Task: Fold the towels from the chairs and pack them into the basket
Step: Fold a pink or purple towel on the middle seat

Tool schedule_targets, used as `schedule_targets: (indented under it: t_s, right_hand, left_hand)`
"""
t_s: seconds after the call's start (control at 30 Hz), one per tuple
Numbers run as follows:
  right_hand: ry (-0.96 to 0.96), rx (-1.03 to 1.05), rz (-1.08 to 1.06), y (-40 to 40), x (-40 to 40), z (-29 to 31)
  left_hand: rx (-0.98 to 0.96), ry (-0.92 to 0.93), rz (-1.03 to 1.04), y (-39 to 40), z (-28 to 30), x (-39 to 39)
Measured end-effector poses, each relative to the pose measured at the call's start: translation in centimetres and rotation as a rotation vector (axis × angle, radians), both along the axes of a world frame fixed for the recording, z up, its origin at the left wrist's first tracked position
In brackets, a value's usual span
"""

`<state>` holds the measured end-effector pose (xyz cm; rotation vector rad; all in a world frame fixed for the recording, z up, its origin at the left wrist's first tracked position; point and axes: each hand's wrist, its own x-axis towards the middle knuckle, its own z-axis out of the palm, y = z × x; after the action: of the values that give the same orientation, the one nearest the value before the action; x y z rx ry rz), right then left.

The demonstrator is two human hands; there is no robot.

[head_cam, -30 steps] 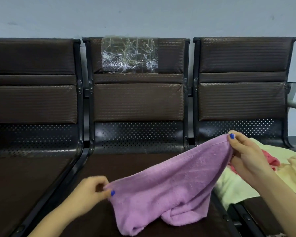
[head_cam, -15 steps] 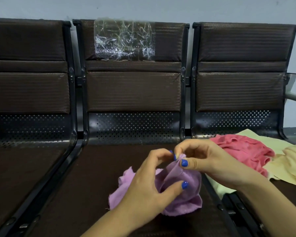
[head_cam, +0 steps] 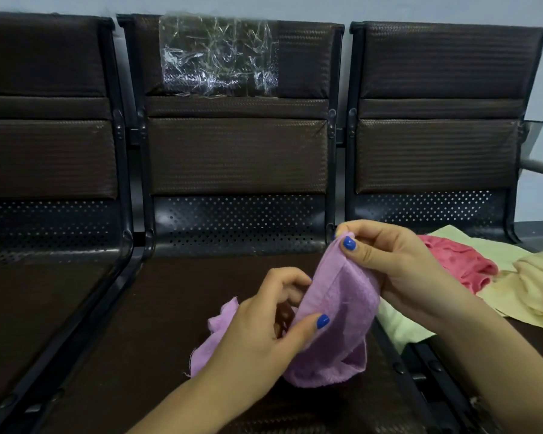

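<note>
A purple towel [head_cam: 342, 314] hangs bunched over the middle chair seat [head_cam: 170, 308]. My right hand [head_cam: 389, 264] pinches its upper corner between thumb and fingers. My left hand [head_cam: 264, 333] grips the towel's edge lower down, thumb on the front of the cloth. The rest of the towel droops onto the seat. A pink towel [head_cam: 461, 261] and pale yellow towels [head_cam: 527, 283] lie heaped on the right chair. No basket is in view.
Three dark brown chairs stand in a row against a pale wall, joined by black metal frames. A crinkled clear plastic sheet [head_cam: 217, 54] is stuck on the middle backrest. The left chair seat [head_cam: 29, 302] holds nothing.
A second ago the towel was stretched wide between my hands. My hands have come together over the middle seat, and the towel now hangs bunched between them.
</note>
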<state>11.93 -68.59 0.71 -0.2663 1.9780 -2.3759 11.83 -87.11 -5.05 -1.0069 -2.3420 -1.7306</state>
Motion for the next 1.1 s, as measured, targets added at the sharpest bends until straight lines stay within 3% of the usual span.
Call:
schedule_targets:
  t_s: [0.13, 0.27, 0.43, 0.53, 0.6, 0.83, 0.9, 1.0, 1.1]
  right_hand:
    - [-0.011, -0.028, -0.056, -0.2, -0.1, 0.0]
    - [0.001, -0.061, -0.058, -0.2, 0.0, 0.3]
    - [0.002, 0.003, 0.042, -1.0, 0.2, 0.5]
    - [-0.004, -0.012, -0.004, -0.9, -0.1, 0.3]
    - [-0.011, -0.054, -0.080, -0.5, -0.5, 0.3]
    - [-0.067, -0.198, -0.378, 2.8, -1.7, -0.3]
    - [-0.105, -0.208, -0.444, 3.7, -2.0, -0.6]
    - [-0.131, -0.231, -0.523, 4.9, -2.1, -0.9]
    - [-0.123, -0.253, -0.543, 5.2, -2.4, -1.2]
  left_hand:
    - [0.018, -0.072, -0.016, -0.3, -0.3, -0.3]
    - [-0.075, 0.070, -0.036, -0.6, -0.3, -0.4]
    - [-0.349, -0.219, -0.310, -1.4, 0.6, -0.6]
    - [-0.484, -0.308, -0.264, -1.8, 1.1, -0.2]
    - [-0.470, -0.332, -0.228, -2.5, 0.8, -0.4]
    - [-0.335, -0.222, -0.213, -5.8, -0.4, -2.4]
    - [-0.325, -0.272, -0.232, -6.7, -0.4, -2.6]
    - [-0.378, -0.304, -0.238, -7.5, -0.3, -2.5]
    - [-0.544, -0.132, -0.116, -7.9, -0.2, -2.6]
